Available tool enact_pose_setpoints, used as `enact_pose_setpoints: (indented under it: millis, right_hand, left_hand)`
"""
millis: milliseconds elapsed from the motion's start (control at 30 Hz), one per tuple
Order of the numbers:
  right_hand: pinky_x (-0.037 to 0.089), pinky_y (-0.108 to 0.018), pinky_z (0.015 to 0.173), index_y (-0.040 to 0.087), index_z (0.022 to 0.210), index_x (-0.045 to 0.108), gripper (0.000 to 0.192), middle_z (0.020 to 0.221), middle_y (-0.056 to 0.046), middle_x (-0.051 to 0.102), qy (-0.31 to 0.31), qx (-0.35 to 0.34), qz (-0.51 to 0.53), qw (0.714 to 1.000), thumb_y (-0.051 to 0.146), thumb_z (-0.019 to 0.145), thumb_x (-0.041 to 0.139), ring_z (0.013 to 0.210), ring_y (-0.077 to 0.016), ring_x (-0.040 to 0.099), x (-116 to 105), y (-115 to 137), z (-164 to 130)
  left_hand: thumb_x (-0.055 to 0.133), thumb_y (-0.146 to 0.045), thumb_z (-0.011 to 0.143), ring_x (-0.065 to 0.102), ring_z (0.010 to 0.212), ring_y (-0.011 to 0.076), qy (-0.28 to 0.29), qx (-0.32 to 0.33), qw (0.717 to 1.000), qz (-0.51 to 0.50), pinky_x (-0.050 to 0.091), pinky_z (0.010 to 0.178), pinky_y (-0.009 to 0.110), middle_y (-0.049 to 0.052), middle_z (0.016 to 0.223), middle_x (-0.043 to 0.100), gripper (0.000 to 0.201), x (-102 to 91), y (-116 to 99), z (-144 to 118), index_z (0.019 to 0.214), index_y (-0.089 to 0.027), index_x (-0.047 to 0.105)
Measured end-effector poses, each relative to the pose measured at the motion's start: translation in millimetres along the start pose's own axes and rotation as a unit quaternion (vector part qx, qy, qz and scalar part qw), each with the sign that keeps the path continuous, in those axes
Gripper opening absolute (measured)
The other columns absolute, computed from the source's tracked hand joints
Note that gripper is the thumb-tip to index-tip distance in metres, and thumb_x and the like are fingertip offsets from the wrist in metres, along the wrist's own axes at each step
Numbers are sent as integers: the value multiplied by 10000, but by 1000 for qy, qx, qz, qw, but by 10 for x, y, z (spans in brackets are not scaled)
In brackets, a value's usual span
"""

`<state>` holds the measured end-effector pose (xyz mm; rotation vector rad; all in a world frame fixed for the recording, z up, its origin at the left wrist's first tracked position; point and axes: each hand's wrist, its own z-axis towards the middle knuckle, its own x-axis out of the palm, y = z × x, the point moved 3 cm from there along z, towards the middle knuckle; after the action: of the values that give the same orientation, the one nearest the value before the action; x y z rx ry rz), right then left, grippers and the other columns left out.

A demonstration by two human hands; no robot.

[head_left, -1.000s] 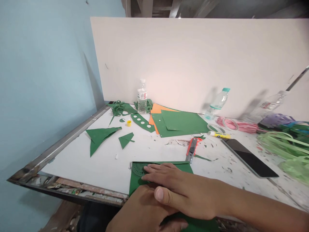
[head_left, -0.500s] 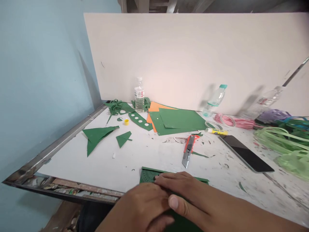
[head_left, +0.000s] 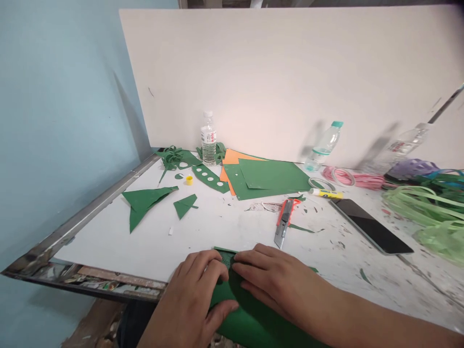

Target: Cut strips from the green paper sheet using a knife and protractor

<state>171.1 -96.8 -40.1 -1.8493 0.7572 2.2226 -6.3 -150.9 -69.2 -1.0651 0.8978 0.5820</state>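
Note:
A green paper sheet (head_left: 250,321) lies at the near edge of the white table (head_left: 152,241), partly hanging over it. A patterned corner of it shows between my fingers. My left hand (head_left: 192,299) grips its left side, fingers on top and thumb curled along the edge. My right hand (head_left: 275,282) presses flat on the sheet beside it, fingertips touching the left hand's. Most of the sheet is hidden under both hands.
A utility knife (head_left: 283,223) lies just beyond my hands. A phone (head_left: 371,232), glue stick (head_left: 325,194), tape rolls (head_left: 321,184), green scraps (head_left: 145,203), stacked green and orange sheets (head_left: 268,176), bottles (head_left: 209,139) and plastic strips (head_left: 424,205) fill the back and right.
The sheet has slid toward me over the table edge. My left hand came up onto it and now grips its left side; my right hand shifted right with it.

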Motion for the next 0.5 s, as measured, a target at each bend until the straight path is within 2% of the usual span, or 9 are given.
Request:
enact_pose_setpoints:
  millis: [100,233,367,500]
  right_hand:
    - [485,-360,733,190,1038,664,89,999,-39,692,8,-18,-86,996,164,979,602,846,-216,598,27,-9,39]
    - [440,-368,699,168,1057,638,88,1010,-43,681,19,-50,-152,987,170,991,580,835,-221,578,15,12,63]
    - [401,-371,667,138,1092,621,122,986,-58,675,18,-75,-191,979,164,999,546,794,-220,563,37,51,68]
    - [374,-373,641,135,1127,601,153,963,-58,671,20,-68,-202,977,186,991,554,776,-223,564,88,58,83]
  left_hand:
    - [671,-119,875,565,981,258,20,-15,1000,-10,510,803,396,43,1065,593,199,9,4,-6,964,-225,528]
    - [650,-116,893,554,942,243,30,-21,999,-9,481,799,381,28,1025,590,169,12,-12,-11,946,-222,529]
    - [640,-94,882,579,912,235,29,-5,1000,-3,491,783,360,15,977,618,156,4,-55,-13,929,-218,559]
    - [606,-80,880,625,896,230,37,13,999,6,529,781,347,2,954,668,152,-7,-112,-7,920,-226,616]
